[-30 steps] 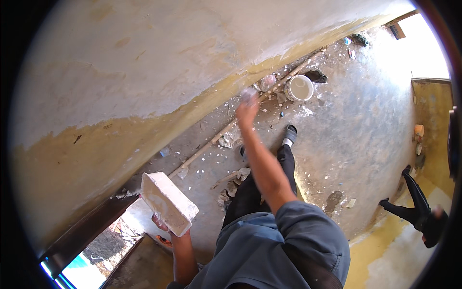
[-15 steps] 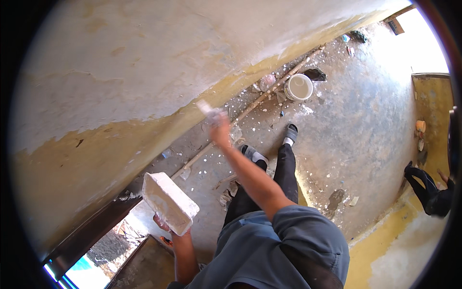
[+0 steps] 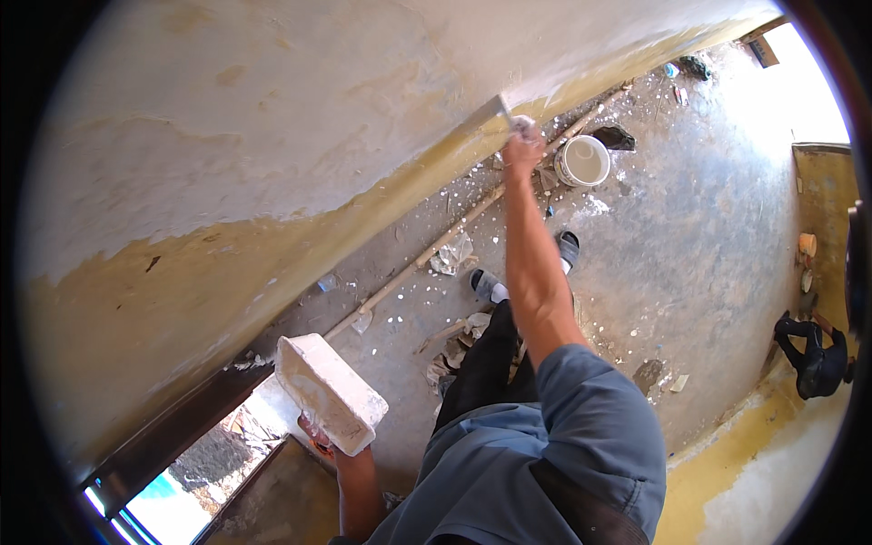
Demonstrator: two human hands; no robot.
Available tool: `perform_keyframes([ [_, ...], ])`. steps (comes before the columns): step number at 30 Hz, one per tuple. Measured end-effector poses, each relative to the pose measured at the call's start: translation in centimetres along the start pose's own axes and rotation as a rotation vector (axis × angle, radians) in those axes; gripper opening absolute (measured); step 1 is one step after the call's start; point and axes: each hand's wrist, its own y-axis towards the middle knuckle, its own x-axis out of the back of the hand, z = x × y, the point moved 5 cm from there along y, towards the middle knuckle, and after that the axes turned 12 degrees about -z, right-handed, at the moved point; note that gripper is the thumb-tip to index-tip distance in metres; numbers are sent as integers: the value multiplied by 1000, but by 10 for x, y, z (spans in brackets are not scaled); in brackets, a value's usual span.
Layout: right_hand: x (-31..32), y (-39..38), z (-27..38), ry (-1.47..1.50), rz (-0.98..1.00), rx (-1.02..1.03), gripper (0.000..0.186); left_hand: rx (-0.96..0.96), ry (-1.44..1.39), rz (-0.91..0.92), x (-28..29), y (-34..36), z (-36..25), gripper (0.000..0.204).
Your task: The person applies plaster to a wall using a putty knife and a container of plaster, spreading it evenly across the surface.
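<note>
Your right hand [image 3: 523, 150] is stretched far out in front of you, fingers closed around the handle of a flat metal plastering blade [image 3: 491, 113], whose edge lies against the wall right where the pale, freshly skimmed plaster [image 3: 272, 109] meets the yellow painted band [image 3: 182, 291] beneath it. Your left hand [image 3: 320, 434] is low and close to your body, well apart from the right, gripping from underneath a white, plaster-caked rectangular tray [image 3: 329, 392] that tilts up above it; only a few fingers show under the tray's edge. Just beyond your right hand, on the grey concrete floor [image 3: 690, 254], stands a round white bucket [image 3: 582, 161], with a dark crumpled rag [image 3: 616, 136] beside it. A long, thin wooden stick [image 3: 436, 250] lies along the foot of the wall, running between your two hands, with white plaster scraps [image 3: 452, 254] scattered near it. Your dark shoes with pale soles [image 3: 487, 285] stand on the floor below your right forearm. Under your left hand there is a dark-framed opening [image 3: 173, 436] at the foot of the wall, showing bright rubble outside. Far off to the right of your right arm, another person in dark clothes [image 3: 815, 356] crouches by the yellow wall edge.
</note>
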Motion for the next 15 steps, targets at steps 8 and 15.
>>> perform_keyframes([
  [8,17,-39,6,-105,-133,268,19,-72,43,-176,-13,-1,3,55],
  [15,37,83,107,-9,-239,35,20,10,-127,-243,35,0,-5,74],
])
